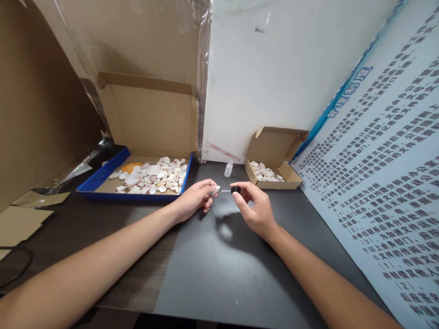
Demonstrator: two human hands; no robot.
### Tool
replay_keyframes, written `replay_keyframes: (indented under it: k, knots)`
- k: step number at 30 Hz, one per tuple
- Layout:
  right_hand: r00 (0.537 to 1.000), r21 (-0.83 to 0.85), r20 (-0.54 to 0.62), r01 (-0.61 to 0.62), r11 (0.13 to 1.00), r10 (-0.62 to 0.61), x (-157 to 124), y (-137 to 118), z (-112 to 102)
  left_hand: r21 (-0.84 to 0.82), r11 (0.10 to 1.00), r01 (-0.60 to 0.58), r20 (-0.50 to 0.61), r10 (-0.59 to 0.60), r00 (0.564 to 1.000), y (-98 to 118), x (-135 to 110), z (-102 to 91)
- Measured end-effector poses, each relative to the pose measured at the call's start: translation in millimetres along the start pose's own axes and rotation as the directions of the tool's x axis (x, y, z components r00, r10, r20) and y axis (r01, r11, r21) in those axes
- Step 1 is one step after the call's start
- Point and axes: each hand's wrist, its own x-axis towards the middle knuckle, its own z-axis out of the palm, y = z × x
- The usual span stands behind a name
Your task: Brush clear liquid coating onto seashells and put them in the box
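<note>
Between the thumb and fingers of my left hand (199, 197) is a small white shell (217, 188), pinched near its edge. My right hand (255, 205) grips a black bottle cap (235, 189) with a thin clear applicator stem (225, 190) that points left at the shell. The stem's tip is close to the shell; whether they touch I cannot tell. Just beyond both hands, a small clear bottle (228, 169) with a white label stands upright and uncapped on the dark grey mat (219, 274).
To the left, a blue-edged cardboard box (132, 197) with its lid up holds many shells (161, 173). A smaller open cardboard box (279, 184) at the right holds white shells (265, 172). Cardboard pieces (24, 224) lie far left. A printed board (387, 151) borders the right side.
</note>
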Motion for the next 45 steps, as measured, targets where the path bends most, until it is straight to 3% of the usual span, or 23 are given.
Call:
replay_keyframes:
  k: [45]
  knots:
    - [1.000,0.012,-0.021,-0.023,1.000,0.023,-1.1,-4.7,0.3,0.005,1.000,0.019,-0.022,-0.018,1.000,3.2,-1.6,3.7]
